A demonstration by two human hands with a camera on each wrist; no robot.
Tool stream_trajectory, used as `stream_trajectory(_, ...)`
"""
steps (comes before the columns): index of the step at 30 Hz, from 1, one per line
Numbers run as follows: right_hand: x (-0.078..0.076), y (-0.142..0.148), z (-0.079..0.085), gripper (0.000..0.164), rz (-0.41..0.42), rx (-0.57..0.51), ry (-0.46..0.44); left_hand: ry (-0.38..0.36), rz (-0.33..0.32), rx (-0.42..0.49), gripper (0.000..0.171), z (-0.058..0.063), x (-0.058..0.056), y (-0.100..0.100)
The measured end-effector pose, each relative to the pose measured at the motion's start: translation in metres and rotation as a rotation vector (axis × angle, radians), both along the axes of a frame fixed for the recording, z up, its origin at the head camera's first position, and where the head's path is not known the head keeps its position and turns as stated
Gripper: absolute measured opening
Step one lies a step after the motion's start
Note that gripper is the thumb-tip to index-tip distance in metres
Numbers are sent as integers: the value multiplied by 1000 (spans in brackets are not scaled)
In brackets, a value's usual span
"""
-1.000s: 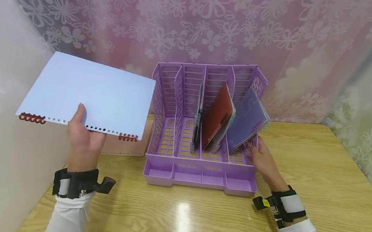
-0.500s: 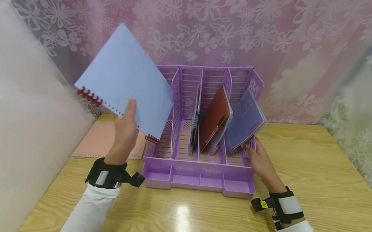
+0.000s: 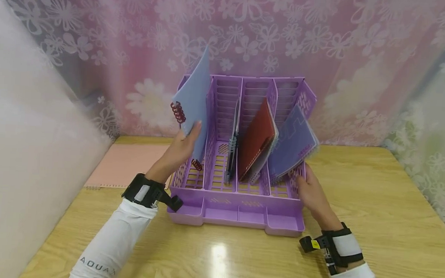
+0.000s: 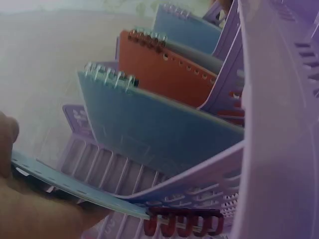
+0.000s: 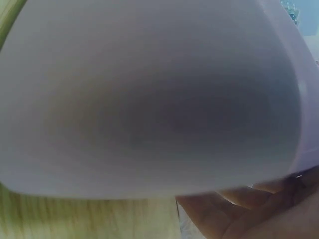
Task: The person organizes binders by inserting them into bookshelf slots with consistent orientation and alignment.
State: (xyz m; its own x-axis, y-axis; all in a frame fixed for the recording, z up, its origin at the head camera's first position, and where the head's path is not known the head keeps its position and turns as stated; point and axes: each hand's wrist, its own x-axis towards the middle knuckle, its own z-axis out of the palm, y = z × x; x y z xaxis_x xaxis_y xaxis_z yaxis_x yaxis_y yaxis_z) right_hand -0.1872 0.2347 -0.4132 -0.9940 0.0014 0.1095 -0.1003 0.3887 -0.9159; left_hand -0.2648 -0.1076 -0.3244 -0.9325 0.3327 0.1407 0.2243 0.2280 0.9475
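In the head view my left hand (image 3: 180,149) grips a light blue notebook (image 3: 194,95) by its bound edge, which has dark red rings at both ends. The notebook stands nearly upright over the leftmost compartment of a purple file rack (image 3: 238,197), its lower corner down inside. In the left wrist view its red rings (image 4: 184,221) are beside a rack divider (image 4: 199,179). My right hand (image 3: 314,192) holds the rack's right side wall, thumb on the inner side. In the right wrist view the rack's pale end (image 5: 149,109) fills most of the picture, above the right fingers (image 5: 214,214).
A dark-covered notebook (image 3: 232,143), a red-brown notebook (image 3: 258,141) and a blue notebook (image 3: 294,145) stand in the other compartments. A pink notebook (image 3: 126,165) lies flat on the wooden table (image 3: 201,255) at left. A floral curtain (image 3: 150,68) hangs behind.
My left hand has carried the light blue notebook rightward, turning it from lying broadside to edge-on over the leftmost compartment. The right hand keeps its place on the rack.
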Motion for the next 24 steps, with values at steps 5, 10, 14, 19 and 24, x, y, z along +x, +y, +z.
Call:
stream_trajectory(5, -2, 0, 0, 52, -2, 4, 20, -160, -84, -164, 89, -19, -10, -5)
stream_trajectory(10, -3, -2, -1, 51, 6, -7, 7, -229, -151, -347, 100, -39, -16, -9)
stream_trajectory(14, -2, -3, 1, 51, 11, -10, 13, -169, -105, -328, 103, -40, -15, -13)
stream_trajectory(19, -1, -2, 2, 52, -3, 3, 6, -152, -132, -156, 101, -40, -8, -26)
stream_trajectory(24, -1, -2, 1, 52, -3, 2, -22, -97, -121, 114, 78, -45, 8, -52)
